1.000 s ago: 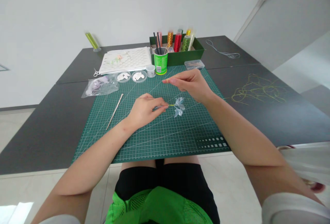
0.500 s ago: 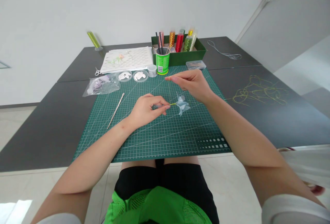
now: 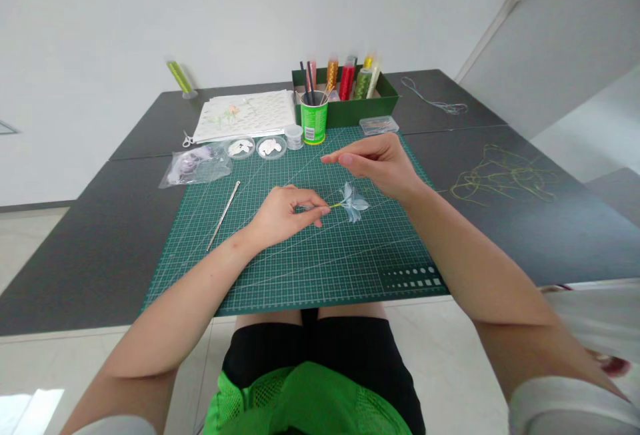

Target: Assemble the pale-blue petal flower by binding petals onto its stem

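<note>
My left hand [image 3: 287, 215] is closed, thumb and fingertips pinching the stem of a pale blue artificial flower [image 3: 354, 203]. The petals point right, and yellow-green wrapping shows on the short bit of stem beyond my fingertips. Above and to the right of the flower, my right hand [image 3: 377, 163] is raised with its fingers pressed together in a pinch. Whatever those fingers hold is too fine or too hidden to make out. Both hands are over the green cutting mat [image 3: 300, 275]. A loose tangle of yellow-green thread [image 3: 500, 178] lies right of the mat, with one strand running toward my right arm.
A metal tool [image 3: 223, 216] rests left of my left hand. Behind are a plastic bag [image 3: 195, 165], dishes of white pieces [image 3: 271, 147], a green can [image 3: 314, 121], a box of thread spools [image 3: 350, 111], a clear case [image 3: 379, 125], papers [image 3: 245, 118] and small scissors [image 3: 187, 139].
The flower has turned about its stem, and its petals look sharper than before. My right hand has shifted very slightly; my left hand keeps its pinch in nearly the same place.
</note>
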### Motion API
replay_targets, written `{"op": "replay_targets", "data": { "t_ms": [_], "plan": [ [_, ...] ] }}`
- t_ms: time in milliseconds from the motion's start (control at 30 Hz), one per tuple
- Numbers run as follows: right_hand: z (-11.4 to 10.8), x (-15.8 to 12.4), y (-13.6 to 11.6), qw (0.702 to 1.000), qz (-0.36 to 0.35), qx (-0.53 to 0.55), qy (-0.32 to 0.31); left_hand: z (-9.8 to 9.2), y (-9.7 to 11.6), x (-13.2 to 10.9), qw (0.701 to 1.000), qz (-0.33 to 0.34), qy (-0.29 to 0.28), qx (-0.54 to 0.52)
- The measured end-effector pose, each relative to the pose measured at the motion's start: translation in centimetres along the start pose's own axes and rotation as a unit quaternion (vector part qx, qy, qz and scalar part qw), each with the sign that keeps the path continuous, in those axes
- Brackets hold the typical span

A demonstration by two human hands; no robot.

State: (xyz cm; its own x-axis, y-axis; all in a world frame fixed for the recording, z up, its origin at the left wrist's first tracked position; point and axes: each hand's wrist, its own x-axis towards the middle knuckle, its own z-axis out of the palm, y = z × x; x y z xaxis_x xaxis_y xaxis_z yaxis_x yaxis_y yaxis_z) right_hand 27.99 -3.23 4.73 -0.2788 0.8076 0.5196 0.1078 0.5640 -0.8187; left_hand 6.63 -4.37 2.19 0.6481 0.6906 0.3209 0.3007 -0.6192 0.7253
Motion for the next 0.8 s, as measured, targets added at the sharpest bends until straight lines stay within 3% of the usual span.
{"op": "replay_targets", "data": {
  "t_ms": [333, 500, 633, 800],
  "plan": [
    [-0.2, -0.2, -0.6, 0.999, -0.026, 0.031, -0.028, -0.1, -0.1, -0.1, 1.000, -0.012, -0.008, -0.009],
    [-0.2, -0.1, -0.3, 1.000, -0.019, 0.018, -0.006, -0.1, -0.2, 0.0, 1.000, 0.011, -0.010, -0.022],
    [-0.3, 0.2, 0.3, 1.000, 0.004, 0.000, 0.015, -0.2, -0.3, 0.0, 0.999, 0.020, -0.011, -0.031],
    [-0.2, 0.5, 0.9, 0.998, 0.056, -0.035, -0.002, -0.2, -0.1, -0.1, 0.998, 0.050, 0.005, -0.031]
  ]
}}
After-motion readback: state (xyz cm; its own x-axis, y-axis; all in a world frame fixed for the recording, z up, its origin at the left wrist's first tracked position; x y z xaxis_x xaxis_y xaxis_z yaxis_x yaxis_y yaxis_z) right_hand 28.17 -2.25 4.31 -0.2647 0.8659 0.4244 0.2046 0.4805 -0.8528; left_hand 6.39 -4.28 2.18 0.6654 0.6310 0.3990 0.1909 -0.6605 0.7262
